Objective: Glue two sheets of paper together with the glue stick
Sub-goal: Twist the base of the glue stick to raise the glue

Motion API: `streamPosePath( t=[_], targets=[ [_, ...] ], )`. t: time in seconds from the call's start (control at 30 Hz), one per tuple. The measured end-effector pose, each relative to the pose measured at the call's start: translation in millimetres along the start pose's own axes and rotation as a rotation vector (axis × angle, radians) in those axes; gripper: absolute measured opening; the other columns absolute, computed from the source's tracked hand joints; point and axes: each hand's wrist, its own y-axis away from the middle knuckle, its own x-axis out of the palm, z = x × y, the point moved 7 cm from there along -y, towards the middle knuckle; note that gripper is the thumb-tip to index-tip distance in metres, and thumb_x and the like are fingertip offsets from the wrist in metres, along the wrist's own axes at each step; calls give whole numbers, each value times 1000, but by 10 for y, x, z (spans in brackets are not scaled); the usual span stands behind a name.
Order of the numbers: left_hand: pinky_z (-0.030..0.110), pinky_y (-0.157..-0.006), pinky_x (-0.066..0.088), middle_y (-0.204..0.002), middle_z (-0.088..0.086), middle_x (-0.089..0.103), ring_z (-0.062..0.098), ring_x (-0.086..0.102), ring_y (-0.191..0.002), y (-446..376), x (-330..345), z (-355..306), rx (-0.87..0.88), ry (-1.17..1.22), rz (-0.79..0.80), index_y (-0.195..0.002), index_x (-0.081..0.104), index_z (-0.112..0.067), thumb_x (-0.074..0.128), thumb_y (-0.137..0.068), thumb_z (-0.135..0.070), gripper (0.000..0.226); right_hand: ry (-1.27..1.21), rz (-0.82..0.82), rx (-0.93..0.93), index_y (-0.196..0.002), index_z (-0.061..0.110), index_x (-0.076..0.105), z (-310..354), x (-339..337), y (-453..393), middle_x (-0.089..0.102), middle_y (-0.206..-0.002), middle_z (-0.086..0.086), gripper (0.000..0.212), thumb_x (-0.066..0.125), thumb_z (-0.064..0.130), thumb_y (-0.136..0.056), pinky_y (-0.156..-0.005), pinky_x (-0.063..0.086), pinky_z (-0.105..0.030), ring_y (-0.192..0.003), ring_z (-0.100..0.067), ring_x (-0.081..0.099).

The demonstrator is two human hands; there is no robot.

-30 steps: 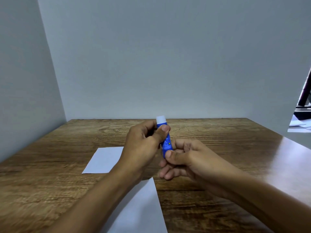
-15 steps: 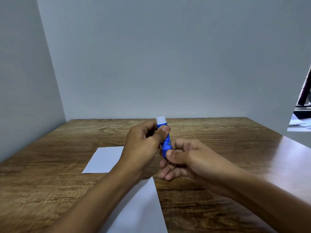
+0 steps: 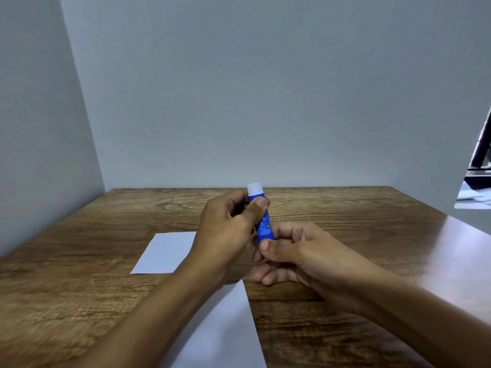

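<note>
Glue stick (image 3: pixel 261 221), light, rigid and slick, is sitting upright as I'm gripping its top with my left hand (image 3: pixel 225 229) and pinching its base with my right hand (image 3: pixel 297 253).

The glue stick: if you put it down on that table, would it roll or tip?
Lying down, the glue stick would probably roll: it looks round and smooth. Stood upright it may tip, being tall and narrow. Both hands hold it easily, so it seems light.

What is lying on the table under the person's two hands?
Two white paper sheets on the wooden table: the far sheet and the near sheet. The left hand and forearm cover part of each, so I cannot tell whether they overlap.
</note>
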Motion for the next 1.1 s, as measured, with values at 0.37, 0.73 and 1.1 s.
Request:
streamPosePath(
  t=[0.37, 0.73, 1.1],
  targets=[
    [17, -49, 39, -66, 9, 55, 7, 45, -51, 1, -2, 14, -15, 10, -7, -78, 64, -2, 58, -82, -16, 16, 17, -7, -10, -81, 4, 56, 41, -12, 8, 61, -72, -12, 9, 51, 4, -89, -57, 53, -23, -56, -17, 64],
    [18, -50, 41, -63, 5, 57, 5, 47, -49, 7, 15, 19, -7, 15, 14, -74, 64, -7, 59, -82, -17, 14, 117, -60, -76, -80, 8, 59, 102, -24, 11, 59, -72, -14, 11, 54, 0, -86, -56, 53, -21, -55, -16, 63],
    [19, -54, 41, -67, 6, 59, 7, 48, -54, -5, 17, 41, -10, -1, 17, -74, 64, -9, 60, -81, -19, 14, 153, -102, -70, -78, 6, 59, 130, -36, 28, 58, -68, -17, 9, 56, -1, -84, -55, 52, -23, -52, -17, 62]
  ],
)
